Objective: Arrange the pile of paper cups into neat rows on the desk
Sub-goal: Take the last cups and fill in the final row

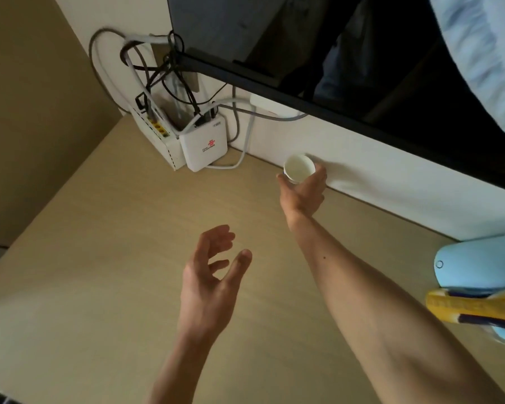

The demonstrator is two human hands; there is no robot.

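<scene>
Up near the frame's centre, against the white wall (pixel 376 182), our right hand (pixel 302 193) curls round one paper cup (pixel 298 167), mouth up and, as far as we can see, empty. Our left hand (pixel 213 275) hovers at lower centre, fingers spread, holding nothing. We'd set the cup flat on the desk (pixel 129 258), square to the wall, so the row starts straight. No pile is in sight.

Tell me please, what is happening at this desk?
A person's right hand holds one white paper cup, mouth up, at the far edge of the desk by the wall. Whether it rests on the desk is unclear. The left hand hovers open nearer, holding nothing. No other cups are in view.
</scene>
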